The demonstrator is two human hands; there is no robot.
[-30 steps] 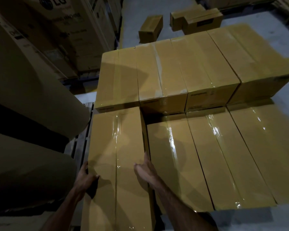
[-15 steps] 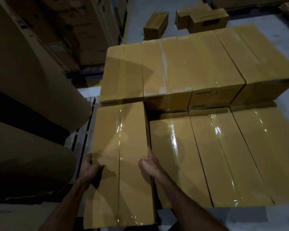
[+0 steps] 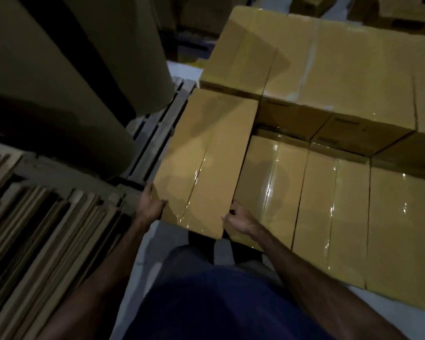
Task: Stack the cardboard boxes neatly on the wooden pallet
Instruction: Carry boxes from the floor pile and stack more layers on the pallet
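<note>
both hands (image 3: 150, 203) (image 3: 238, 220) gripping taped cardboard box (image 3: 206, 163) near corners, over pallet (image 3: 157, 133)

The light is dim. A pale grey concrete floor (image 3: 162, 244) shows at the bottom of the view. Two big brown paper rolls (image 3: 66, 69) stand at the left. Below them lies a stack of flat brown corrugated cardboard sheets (image 3: 35, 229), edges showing.

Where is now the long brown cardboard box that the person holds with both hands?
In the head view, the long brown cardboard box lies centre-left, at the stack's left end, between the wooden pallet slats and the lower taped boxes, held by left hand and right hand.
</note>
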